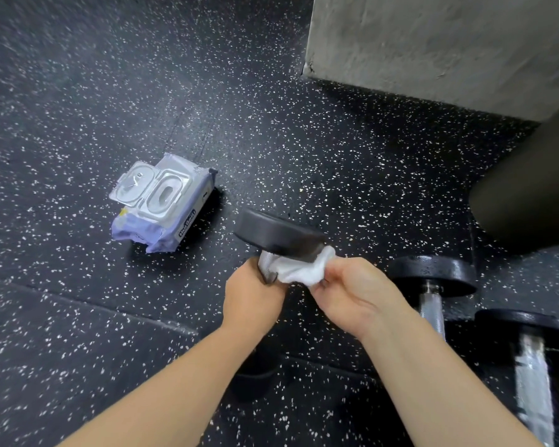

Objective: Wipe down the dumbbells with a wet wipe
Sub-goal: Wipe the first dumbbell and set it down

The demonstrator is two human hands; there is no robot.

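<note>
The left hand [252, 295] is curled round the handle of a tilted dumbbell [278, 235]. The right hand [352, 291] pinches the bunched wet wipe [304, 269] against the handle, just under the upper head. Wetting the handle could make the weight slip from that one-handed hold and drop onto the floor [78, 317], or onto the other dumbbells [433, 275] near on the right.

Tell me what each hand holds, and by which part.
The left hand has its grip round the metal handle of the dumbbell, just under its head. The right hand pinches the bunched wet wipe at its near end.
</note>
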